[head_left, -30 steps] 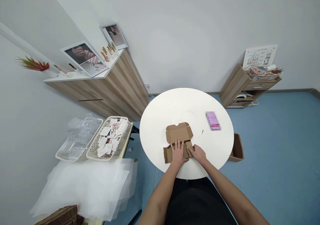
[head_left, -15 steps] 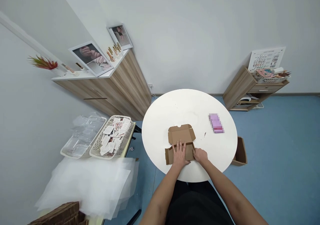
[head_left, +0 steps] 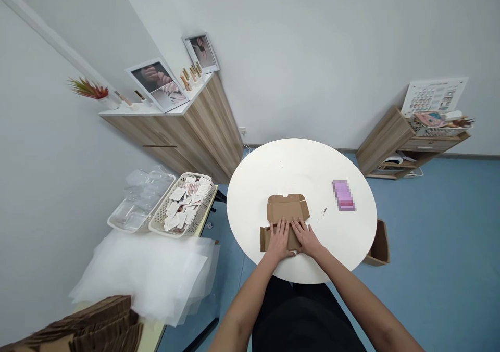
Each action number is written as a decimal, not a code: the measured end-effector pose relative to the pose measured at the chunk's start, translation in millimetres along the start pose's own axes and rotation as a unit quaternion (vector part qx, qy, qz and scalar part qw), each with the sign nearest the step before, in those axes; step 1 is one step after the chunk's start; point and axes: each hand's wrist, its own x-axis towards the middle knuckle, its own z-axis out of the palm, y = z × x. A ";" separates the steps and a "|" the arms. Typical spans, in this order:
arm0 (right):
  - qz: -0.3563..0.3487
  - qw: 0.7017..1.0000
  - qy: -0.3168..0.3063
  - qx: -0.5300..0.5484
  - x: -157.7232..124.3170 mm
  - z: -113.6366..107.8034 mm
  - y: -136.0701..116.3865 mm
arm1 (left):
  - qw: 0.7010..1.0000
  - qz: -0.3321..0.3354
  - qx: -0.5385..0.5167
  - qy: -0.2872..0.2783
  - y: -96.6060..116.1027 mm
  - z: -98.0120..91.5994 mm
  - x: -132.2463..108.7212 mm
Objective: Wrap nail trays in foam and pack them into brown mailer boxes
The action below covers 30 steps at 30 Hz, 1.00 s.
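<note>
A brown cardboard box (head_left: 287, 209), partly folded, lies on the white round table (head_left: 253, 172) with its lid panel spread away from me. My left hand (head_left: 278, 241) rests on the box's near half, fingers stretched out and reaching to the crease. Beside it, my right hand (head_left: 308, 238) lies over the box's right side with its fingers extended. A flap sticks out at the box's left end. Both hands cover much of the near panel.
A blurred purple item (head_left: 344, 195) lies on the table's right part. At left, a basket of white packets (head_left: 182, 206), a basket of clear plastic (head_left: 142, 198), translucent sheets (head_left: 144, 274) and stacked brown cardboard (head_left: 94, 326) sit on a side table. An open carton (head_left: 379, 245) stands on the floor.
My right hand has gone from gripping the box's right edge to lying on its panel, fingers extended. The right side flap is now folded in. My left hand stays on the box.
</note>
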 end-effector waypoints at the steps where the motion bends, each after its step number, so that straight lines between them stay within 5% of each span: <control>1: 0.000 1.000 -0.003 0.001 1.2 1.0 0.6 | 1.000 -0.002 -0.010 0.000 -6.7 -4.1 -5.1; 8: -0.008 1.000 -0.003 0.002 1.6 0.0 2.0 | 0.984 -0.139 -0.098 0.045 -50.8 -30.1 -40.1; 12: -0.006 1.000 0.001 0.016 3.2 4.0 4.0 | 0.961 -0.195 -0.193 0.028 -48.7 -24.7 -41.1; 16: -0.015 1.000 0.009 0.020 4.2 9.7 7.3 | 0.947 -0.172 -0.260 0.072 -38.8 -14.4 -37.4; 21: -0.012 1.000 0.017 0.016 3.6 11.7 8.1 | 0.864 -0.290 -0.377 0.166 -40.1 -5.9 -32.1; 24: -0.011 1.000 0.016 0.019 3.2 10.4 7.2 | 0.817 -0.333 -0.453 0.129 -45.0 -6.2 -29.2; 30: -0.009 1.000 0.020 0.010 3.5 8.5 5.2 | 0.817 -0.286 -0.493 0.085 -33.5 -15.7 -21.5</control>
